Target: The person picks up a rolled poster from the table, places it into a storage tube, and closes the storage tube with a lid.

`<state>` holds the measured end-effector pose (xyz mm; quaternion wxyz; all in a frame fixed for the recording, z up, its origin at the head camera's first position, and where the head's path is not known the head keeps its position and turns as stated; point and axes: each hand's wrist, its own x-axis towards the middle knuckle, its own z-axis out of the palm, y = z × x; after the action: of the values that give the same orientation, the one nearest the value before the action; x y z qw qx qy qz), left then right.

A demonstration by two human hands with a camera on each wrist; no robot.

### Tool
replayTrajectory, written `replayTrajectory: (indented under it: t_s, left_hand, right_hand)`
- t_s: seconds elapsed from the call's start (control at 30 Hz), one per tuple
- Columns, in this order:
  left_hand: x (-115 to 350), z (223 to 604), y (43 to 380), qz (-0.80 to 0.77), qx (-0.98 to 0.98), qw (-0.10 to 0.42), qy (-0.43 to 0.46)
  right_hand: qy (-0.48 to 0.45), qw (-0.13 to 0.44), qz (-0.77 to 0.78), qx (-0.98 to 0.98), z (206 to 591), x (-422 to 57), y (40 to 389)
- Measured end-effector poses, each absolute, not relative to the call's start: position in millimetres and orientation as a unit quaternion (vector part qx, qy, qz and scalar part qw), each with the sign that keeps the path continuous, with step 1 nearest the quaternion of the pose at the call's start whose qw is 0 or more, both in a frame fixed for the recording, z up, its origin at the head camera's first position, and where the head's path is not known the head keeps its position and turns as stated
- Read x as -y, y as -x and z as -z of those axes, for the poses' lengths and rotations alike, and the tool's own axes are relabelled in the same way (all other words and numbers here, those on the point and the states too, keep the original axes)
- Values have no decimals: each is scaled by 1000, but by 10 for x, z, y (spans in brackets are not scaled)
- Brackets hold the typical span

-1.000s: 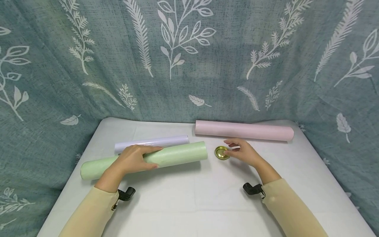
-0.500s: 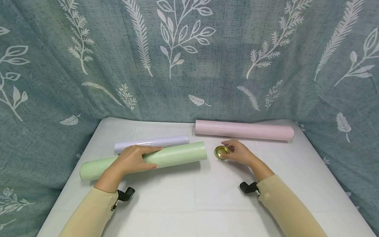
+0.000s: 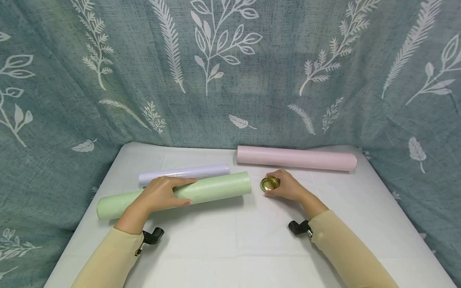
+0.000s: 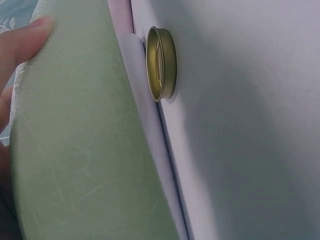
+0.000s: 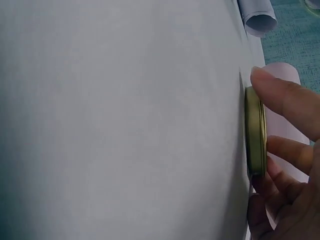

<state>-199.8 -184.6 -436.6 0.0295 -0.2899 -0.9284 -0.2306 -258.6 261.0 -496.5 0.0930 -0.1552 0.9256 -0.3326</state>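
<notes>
My left hand [image 3: 160, 194] grips a pale green paper-covered tube [image 3: 219, 187] around its middle, thumb on the near side and fingers over the far side. A shadow falls on the cloth below the tube. Just off the tube's right end, a shallow round gold metal lid [image 3: 269, 184] lies on the white cloth, its hollow side up. My right hand [image 3: 288, 186] holds the lid by its rim between thumb and fingers. In the right wrist view the thumb meets one edge of the gold lid [image 5: 255, 132] while the other fingers curl about the opposite side.
Behind the green tube lies a thinner lavender tube [image 3: 187, 172]. A pink tube [image 3: 297, 158] stretches along the back right of the white-covered table [image 3: 230, 248]. A teal curtain [image 3: 230, 100] with white leaf prints hangs behind and at both sides.
My right hand has moved slightly left, from touching the lid's right edge to holding it across the rim with thumb and fingers. The left hand and green tube stay nearly still.
</notes>
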Motion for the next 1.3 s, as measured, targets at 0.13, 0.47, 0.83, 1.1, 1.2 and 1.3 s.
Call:
replayTrajectory:
  t_s: [0.13,0.47,0.83,1.1,1.2,1.3]
  left_hand:
    - [1841,4371,1999,235,928,23,290]
    - [1822,4393,1994,239,927,15,289]
    - [1814,4365,1996,235,927,14,291]
    - [1810,4351,1990,238,926,8,293]
    - [1807,4345,1985,239,926,3,292]
    - [1803,4339,1984,239,926,1,292]
  right_hand:
    - [150,96,318,-931,4933,-2576,2582]
    - [131,88,318,-935,4856,-2619,2507]
    - [156,70,351,-921,4555,-2672,2369]
    - [193,38,398,-896,4421,-2700,2283]
    - [189,48,412,-890,4383,-2700,2244]
    - [186,54,422,-885,4346,-2702,2219]
